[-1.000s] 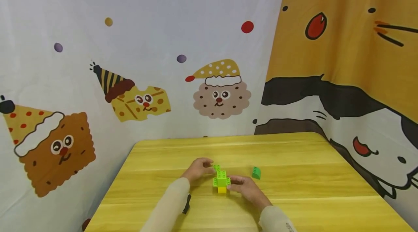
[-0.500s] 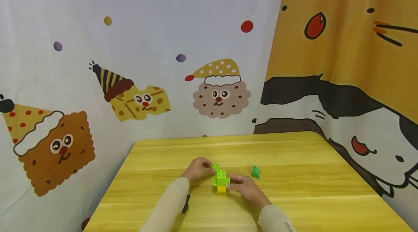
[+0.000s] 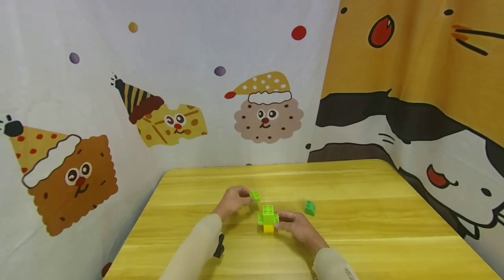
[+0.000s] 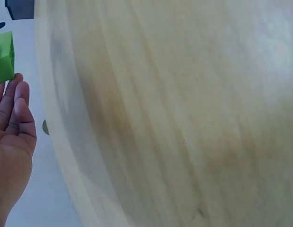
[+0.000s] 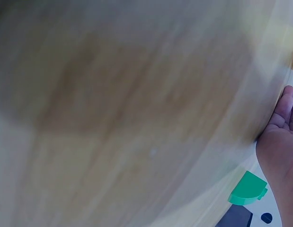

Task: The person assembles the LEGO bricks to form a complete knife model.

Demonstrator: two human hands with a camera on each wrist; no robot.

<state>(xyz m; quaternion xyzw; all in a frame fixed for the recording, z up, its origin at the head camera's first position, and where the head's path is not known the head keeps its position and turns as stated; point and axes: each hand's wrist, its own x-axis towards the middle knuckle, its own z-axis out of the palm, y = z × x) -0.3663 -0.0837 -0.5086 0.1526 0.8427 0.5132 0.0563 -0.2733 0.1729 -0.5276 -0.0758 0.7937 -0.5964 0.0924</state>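
Observation:
My left hand (image 3: 232, 202) pinches a light green toy building brick (image 3: 255, 196) behind and left of a small brick stack. In the left wrist view that brick (image 4: 4, 57) shows at the fingertips. The stack has a yellow base (image 3: 268, 228) under light green bricks (image 3: 268, 214), with studded pieces jutting out on both sides. From the right, my right hand (image 3: 297, 227) grips the stack's side between thumb and fingers; its far fingers are partly hidden. In the right wrist view only part of the right hand (image 5: 281, 137) shows, and its grip is out of frame.
A darker green brick with a curved side (image 3: 309, 208) lies on the wooden table (image 3: 354, 210), behind and right of the right hand. A small black object (image 3: 219, 246) is beside the left sleeve. A printed cartoon cloth (image 3: 177, 30) hangs behind the table.
My left hand has drawn the light green brick left and away from the stack, leaving a gap between them. The right hand and the stack stay in about the same place.

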